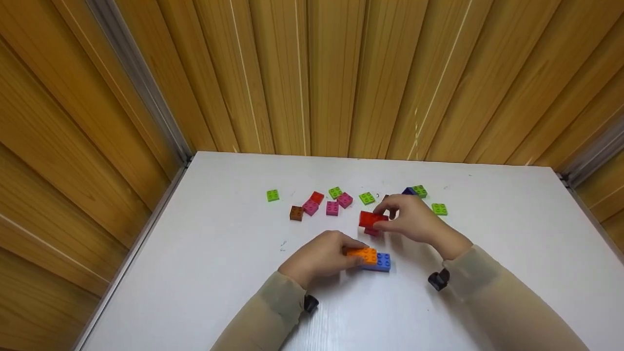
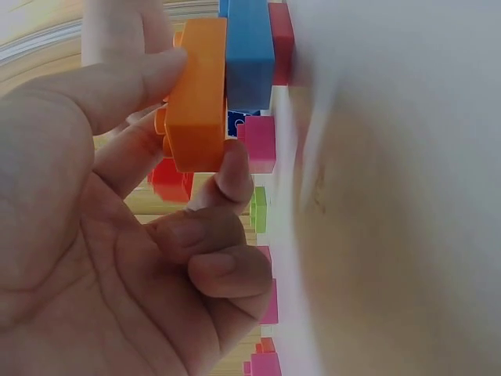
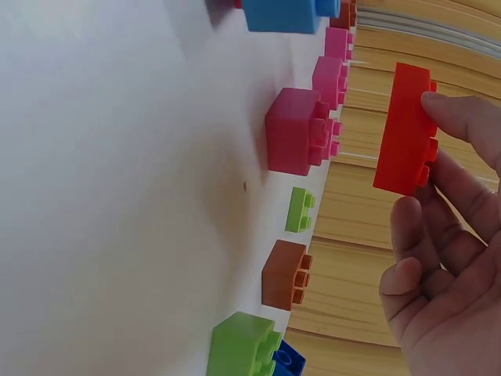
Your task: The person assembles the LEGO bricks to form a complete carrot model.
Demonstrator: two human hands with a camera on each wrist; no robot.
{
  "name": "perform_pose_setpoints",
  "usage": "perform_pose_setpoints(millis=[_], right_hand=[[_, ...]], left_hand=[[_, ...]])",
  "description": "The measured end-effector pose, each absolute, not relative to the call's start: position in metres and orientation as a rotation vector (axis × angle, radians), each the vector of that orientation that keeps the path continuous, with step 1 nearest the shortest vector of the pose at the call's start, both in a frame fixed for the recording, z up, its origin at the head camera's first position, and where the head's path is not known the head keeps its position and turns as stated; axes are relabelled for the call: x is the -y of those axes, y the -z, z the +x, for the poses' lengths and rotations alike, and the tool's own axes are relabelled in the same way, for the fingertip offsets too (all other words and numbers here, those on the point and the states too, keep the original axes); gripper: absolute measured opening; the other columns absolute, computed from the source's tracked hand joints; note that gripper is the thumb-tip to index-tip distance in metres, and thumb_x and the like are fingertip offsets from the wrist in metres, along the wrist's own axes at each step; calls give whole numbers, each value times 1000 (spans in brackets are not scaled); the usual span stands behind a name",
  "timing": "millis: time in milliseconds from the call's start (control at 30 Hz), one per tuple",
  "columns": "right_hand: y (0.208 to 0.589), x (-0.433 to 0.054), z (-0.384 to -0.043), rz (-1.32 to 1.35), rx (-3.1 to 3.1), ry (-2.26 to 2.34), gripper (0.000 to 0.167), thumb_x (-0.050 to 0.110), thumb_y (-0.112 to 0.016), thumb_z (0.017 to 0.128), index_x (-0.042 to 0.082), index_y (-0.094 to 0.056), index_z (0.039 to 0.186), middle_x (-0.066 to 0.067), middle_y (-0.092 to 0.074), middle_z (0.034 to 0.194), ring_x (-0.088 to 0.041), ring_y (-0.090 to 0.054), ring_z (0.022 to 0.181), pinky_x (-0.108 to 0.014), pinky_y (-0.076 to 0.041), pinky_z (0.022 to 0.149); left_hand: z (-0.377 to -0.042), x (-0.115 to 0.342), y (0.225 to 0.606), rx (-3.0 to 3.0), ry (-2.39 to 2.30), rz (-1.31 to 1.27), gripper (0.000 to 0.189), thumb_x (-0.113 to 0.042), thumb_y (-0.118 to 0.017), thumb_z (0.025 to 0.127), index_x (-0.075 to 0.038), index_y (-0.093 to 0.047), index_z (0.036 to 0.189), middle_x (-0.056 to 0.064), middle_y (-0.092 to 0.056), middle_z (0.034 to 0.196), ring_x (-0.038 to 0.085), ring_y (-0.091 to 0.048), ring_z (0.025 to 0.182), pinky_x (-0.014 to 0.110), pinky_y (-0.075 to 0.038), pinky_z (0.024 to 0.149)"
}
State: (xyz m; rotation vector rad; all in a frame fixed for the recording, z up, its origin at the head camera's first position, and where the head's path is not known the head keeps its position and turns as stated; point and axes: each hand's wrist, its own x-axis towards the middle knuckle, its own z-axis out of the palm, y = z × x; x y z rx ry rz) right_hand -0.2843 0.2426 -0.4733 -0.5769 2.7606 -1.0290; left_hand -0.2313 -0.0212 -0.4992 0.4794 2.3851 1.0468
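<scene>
Pinching the orange brick [image 1: 369,254] between thumb and fingers, the left hand [image 1: 321,253] holds it atop the blue brick [image 1: 384,262], whose right end is exposed. Beyond the blue brick, the right hand [image 1: 412,219] pinches the red brick [image 1: 366,218], raised above the table [image 1: 165,278]. A dark pink brick [image 3: 291,131] lies beyond the blue brick; the brown brick [image 1: 296,213] sits beyond-left, the green brick [image 1: 439,209] beyond-right. The right hand partly obstructs the head view there.

left hand [image 1: 322,254] and right hand [image 1: 408,218], fingers [image 2: 235,174] of both in a pinch
</scene>
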Motion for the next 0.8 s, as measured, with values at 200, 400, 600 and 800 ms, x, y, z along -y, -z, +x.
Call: perform_pose_setpoints(millis=[200, 400, 600, 800], right_hand=[[476, -260, -271, -563, -2772, 1043, 26, 29, -92, 96, 18, -85, 118, -3, -81, 117, -24, -67, 106, -34, -54, 91], [480, -275, -257, -516, -2752, 1011, 26, 28, -91, 96, 21, -84, 120, 0, -81, 119, -23, -68, 110, -42, -57, 97], [485, -284, -242, -598, -2722, 1016, 23, 24, -91, 96, 21, -84, 118, 2, -81, 116, -19, -68, 107, -33, -59, 93], [492, -284, -230, -673, -2661, 1038, 26, 29, -94, 94, 22, -84, 117, 5, -81, 113, -14, -70, 103, -27, -62, 93]], left_hand=[[-232, 21, 499, -2388, -1054, 468, 32, -38, -82, 104, -41, -83, 136, -15, -82, 128, 14, -68, 122, 50, -52, 126], [-229, 21, 499, -2373, -1066, 420, 31, -39, -83, 104, -42, -83, 134, -16, -82, 128, 14, -68, 125, 50, -53, 125], [-230, 20, 497, -2376, -1077, 425, 32, -40, -83, 103, -42, -83, 135, -16, -81, 131, 13, -66, 122, 49, -53, 124], [-229, 20, 499, -2374, -1086, 410, 31, -39, -84, 103, -42, -83, 134, -15, -82, 132, 13, -66, 121, 50, -53, 125]])
